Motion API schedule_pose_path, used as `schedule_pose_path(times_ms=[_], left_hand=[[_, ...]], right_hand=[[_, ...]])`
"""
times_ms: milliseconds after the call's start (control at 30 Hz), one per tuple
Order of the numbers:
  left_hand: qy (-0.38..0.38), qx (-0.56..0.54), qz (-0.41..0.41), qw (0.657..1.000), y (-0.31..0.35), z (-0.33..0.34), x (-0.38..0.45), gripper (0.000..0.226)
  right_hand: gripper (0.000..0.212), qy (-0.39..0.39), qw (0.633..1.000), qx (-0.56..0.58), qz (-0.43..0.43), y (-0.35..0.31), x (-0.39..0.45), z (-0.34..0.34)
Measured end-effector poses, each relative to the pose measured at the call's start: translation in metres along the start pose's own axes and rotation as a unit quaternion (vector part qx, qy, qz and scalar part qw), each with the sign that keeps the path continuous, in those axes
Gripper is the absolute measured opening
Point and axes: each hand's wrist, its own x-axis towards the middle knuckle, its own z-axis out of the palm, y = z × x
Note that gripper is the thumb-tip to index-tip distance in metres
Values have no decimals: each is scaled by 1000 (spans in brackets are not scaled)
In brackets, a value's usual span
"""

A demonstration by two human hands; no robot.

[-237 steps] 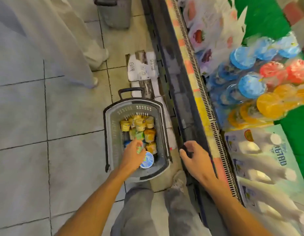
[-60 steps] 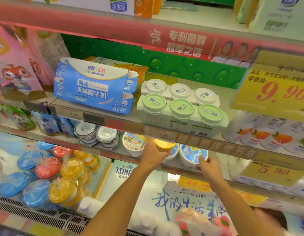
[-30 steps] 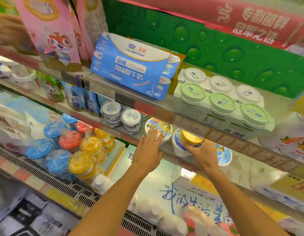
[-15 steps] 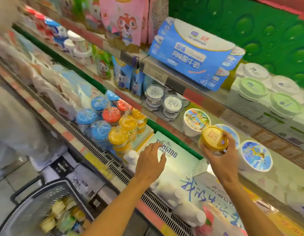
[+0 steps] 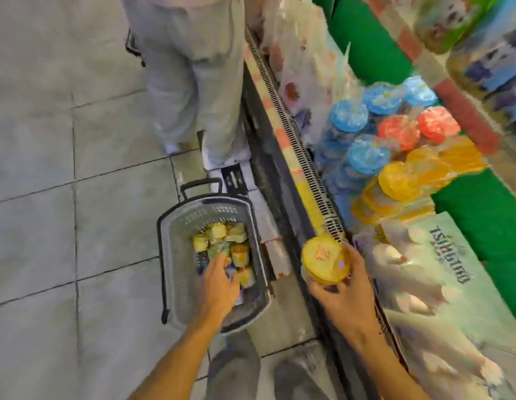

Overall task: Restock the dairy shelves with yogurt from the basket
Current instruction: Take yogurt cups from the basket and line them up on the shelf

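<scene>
Right hand up close, fingers wrapped round a yellow-lidded yogurt cup, lid tilted toward us, held just clear of the chiller's front edge. Across from that grip, the left hand is down in the grey basket on the floor, fingers spread and loosely bent over the cups — touching them, but whether it has pinched one yet I cannot tell through the blur. These cups look light and small, thin-walled plastic with foil-type lids, so my read is take them round the sidewall, not by the lid, and don't squeeze hard; chilled ones may be slick. Beyond the held cup, the lower shelf carries wrapped packs with blue, red and yellow lids, smeared by motion. Farther off, past the basket, another person's pale trouser legs stand on the tiles. The upper dairy shelves are cut off, labels unreadable, and the basket's bottom layer is hidden under the hand.
</scene>
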Motion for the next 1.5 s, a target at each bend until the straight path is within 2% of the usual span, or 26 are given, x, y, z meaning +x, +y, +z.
schedule_pose_path(times_ms=[100,267,400,533,633,700,800,933,1100,1167,1233,1300,1400,1433,1500], left_hand=[[18,41,-90,995,-71,-16,20,29],[39,96,-161,981,-185,-14,57,42],[59,100,-182,976,-251,6,100,55],[71,43,-203,976,-298,36,151,71],[79,5,-220,972,-324,57,181,56],[112,29,-210,971,-336,67,189,41],[149,56,-199,967,-344,74,191,38],[161,66,-181,968,-347,76,193,38],[169,71,-183,966,-344,77,192,35],[172,72,-189,964,-343,76,192,36],[171,68,-193,964,-343,75,192,36],[165,56,-198,965,-343,73,194,36],[152,30,-219,963,-343,68,200,37],[151,22,-226,962,-343,66,203,38],[152,1,-233,961,-341,62,208,39]], right_hand=[[94,-78,995,-57,4,21,8,64],[83,-179,974,-135,24,78,33,162],[79,-219,952,-205,59,145,67,240],[88,-239,929,-268,89,221,106,314],[88,-239,917,-299,110,271,129,359],[93,-228,916,-307,121,295,139,382],[99,-211,915,-317,132,319,150,407],[82,-210,909,-332,138,326,156,423],[87,-222,896,-364,125,315,158,427],[88,-207,904,-364,87,299,156,420],[77,-162,924,-345,15,274,154,403],[59,-84,944,-310,-75,243,154,377],[51,47,940,-297,-162,210,164,336],[55,68,936,-311,-148,209,169,326],[63,46,942,-328,-50,212,177,315]])
